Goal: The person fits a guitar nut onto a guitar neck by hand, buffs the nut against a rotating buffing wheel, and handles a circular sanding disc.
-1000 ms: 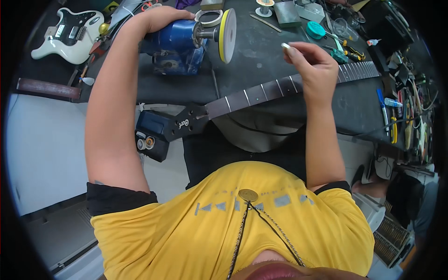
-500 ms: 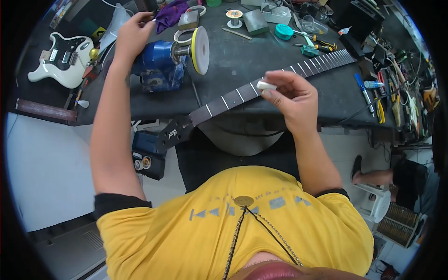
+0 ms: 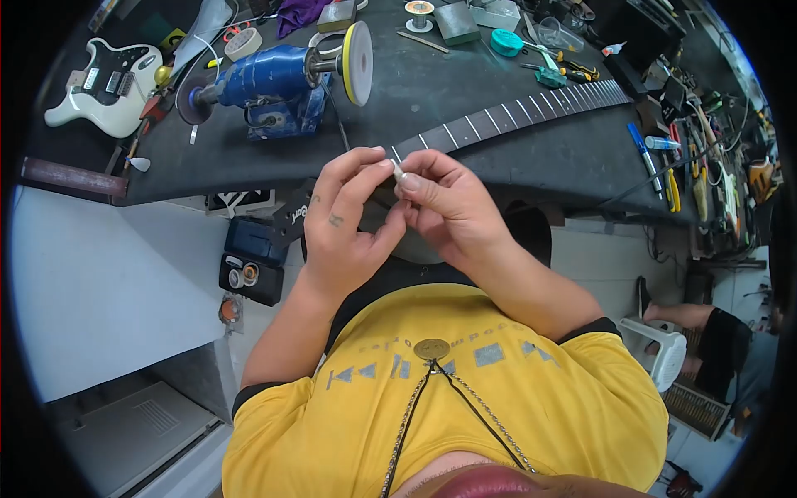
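A small white block (image 3: 398, 171) is pinched between the thumb and fingers of my right hand (image 3: 448, 199). My left hand (image 3: 353, 212) meets it from the other side, its curled fingertips against the block's upper end. Behind both hands lies a dark guitar neck (image 3: 490, 123) with pale frets, slanting from the bench's right side down to its near edge. Its black headstock (image 3: 290, 214) juts past that edge, partly covered by my left hand. Which faces of the block the fingers press is hidden.
A blue bench grinder (image 3: 270, 83) with a yellow-edged wheel (image 3: 358, 65) stands left of centre. A white electric guitar (image 3: 108, 87) lies far left. Screwdrivers (image 3: 579, 70), a solder spool (image 3: 419, 15) and pens (image 3: 643, 158) lie about. A person's leg (image 3: 681, 314) shows at right.
My left hand has come back from behind the grinder to the white block. My right hand has brought the block left and slightly down, toward my body. The grinder's far wheel now shows.
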A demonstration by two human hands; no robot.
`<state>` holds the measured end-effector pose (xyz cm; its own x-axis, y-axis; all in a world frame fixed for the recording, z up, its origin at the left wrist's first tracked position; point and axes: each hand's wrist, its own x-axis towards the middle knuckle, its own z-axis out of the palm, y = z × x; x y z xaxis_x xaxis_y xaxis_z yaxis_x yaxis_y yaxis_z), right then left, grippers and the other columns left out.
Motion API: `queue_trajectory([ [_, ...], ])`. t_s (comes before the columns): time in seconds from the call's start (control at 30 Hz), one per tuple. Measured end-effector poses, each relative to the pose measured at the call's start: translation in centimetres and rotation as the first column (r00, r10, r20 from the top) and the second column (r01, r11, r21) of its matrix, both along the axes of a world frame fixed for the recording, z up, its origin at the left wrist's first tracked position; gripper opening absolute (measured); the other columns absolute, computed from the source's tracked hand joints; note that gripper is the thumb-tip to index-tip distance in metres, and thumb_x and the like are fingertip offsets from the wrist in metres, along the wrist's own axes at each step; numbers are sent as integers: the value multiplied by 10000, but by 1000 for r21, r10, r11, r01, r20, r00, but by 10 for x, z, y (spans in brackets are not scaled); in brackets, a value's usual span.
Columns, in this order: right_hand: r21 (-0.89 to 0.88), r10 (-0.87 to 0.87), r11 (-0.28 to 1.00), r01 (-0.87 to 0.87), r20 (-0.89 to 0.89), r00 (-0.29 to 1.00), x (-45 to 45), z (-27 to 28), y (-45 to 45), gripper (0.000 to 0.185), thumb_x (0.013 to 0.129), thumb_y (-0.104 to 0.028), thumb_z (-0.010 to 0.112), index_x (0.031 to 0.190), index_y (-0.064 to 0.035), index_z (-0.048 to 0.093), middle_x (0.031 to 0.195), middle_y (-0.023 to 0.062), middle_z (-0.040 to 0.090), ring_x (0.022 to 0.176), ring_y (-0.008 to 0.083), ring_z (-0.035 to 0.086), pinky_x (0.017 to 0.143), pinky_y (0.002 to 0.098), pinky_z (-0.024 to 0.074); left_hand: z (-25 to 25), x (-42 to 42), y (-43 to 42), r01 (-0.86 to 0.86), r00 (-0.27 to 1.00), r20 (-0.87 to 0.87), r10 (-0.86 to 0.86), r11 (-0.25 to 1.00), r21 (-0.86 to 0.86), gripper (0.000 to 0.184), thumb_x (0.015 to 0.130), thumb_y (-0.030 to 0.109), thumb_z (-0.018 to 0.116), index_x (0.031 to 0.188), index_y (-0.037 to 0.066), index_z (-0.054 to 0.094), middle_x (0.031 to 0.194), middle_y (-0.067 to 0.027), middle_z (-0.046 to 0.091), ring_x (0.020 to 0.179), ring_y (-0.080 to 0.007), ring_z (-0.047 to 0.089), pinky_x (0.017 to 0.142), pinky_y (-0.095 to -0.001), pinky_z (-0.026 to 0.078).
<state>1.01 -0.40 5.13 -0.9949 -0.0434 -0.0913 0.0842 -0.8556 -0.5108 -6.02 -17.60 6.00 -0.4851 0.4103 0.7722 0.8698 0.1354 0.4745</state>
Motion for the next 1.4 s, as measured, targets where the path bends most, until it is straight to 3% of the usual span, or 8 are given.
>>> queue_trajectory([
  [0.33,29,-22,999,20,70,997,7,8,-13,216,1056,-89,779,1250,-42,697,1136,33,717,1001,115,685,912,309,557,-3,-4,4,-20,1000,-5,20,1000,-11,607,707,-39,871,1297,15,736,1252,-168,768,1028,-342,761,894,-403,621],
  [0.63,104,22,994,-31,93,995,1,-2,-2,163,1067,-138,776,1179,-19,770,1055,37,759,969,106,694,844,283,552,-7,6,2,-29,975,220,15,998,58,647,707,-19,874,1329,24,702,1334,-172,744,1035,-293,761,889,-372,638],
  [1.03,79,46,996,-51,66,997,2,-8,-9,214,1029,-114,820,1191,9,754,1088,62,776,981,123,732,874,283,586,-3,-5,-10,-19,993,113,30,996,-92,564,713,-13,842,1259,28,705,1360,-176,737,1153,-290,752,957,-367,613],
  [1.13,272,23,961,-44,81,996,-2,-12,-7,233,1028,-137,828,1197,6,753,1080,55,770,974,118,720,895,272,578,2,-8,-16,-20,990,136,37,993,-120,519,733,-5,853,1232,19,716,1360,-174,734,1163,-278,744,967,-363,608],
  [1.23,616,-264,711,340,-215,940,-18,-13,7,268,1034,-225,830,1170,-8,750,999,29,762,983,103,699,857,283,557,0,-24,-35,-14,927,372,48,996,-93,501,774,-1,876,1250,3,719,1356,-143,729,1161,-233,723,1000,-357,585],
  [1.27,817,-266,374,439,-360,894,-24,-14,28,278,992,-253,855,1126,-28,761,973,39,777,978,133,709,835,325,562,2,-30,-44,-60,896,420,142,977,-202,481,794,18,879,1254,14,737,1307,-106,748,1110,-213,719,999,-354,571],
  [1.33,808,-174,-172,564,-588,790,-42,-14,63,260,951,-267,865,1076,-57,778,982,63,793,950,210,713,833,370,569,-6,-40,-59,-102,861,436,263,928,-358,454,808,56,887,1242,25,759,1241,-74,768,1069,-198,710,992,-353,561],
  [1.4,768,-138,-281,575,-626,768,-59,-22,82,241,942,-283,857,1042,-74,788,980,64,794,936,254,703,836,396,566,-14,-43,-65,-119,880,386,276,916,-383,434,808,92,900,1221,31,782,1241,-85,783,1108,-234,727,997,-365,562],
])
